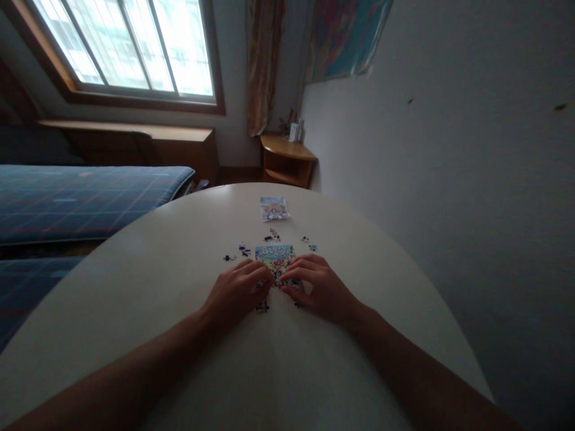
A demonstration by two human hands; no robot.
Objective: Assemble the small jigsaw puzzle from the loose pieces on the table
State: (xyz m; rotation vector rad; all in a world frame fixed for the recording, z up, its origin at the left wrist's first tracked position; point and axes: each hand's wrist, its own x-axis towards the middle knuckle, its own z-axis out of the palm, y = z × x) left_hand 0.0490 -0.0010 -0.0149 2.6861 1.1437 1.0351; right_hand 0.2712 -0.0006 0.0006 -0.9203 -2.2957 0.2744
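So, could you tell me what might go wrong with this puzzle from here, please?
The left hand and right hand rest on the near edge of the assembled puzzle; a sideways push could split joined pieces. Loose pieces lie just beyond the left hand and might be swept off. The room is dim, so pieces may be misread.

You are sitting in a bedroom at home. A bed (90,191) with a blue plaid cover lies to your left below a wide window (130,48) with a patterned curtain (263,60). A wooden shelf (287,158) fills the corner, a colourful poster (345,36) hangs on the white wall, and a jigsaw puzzle (275,257) lies on the round pale table (179,269).
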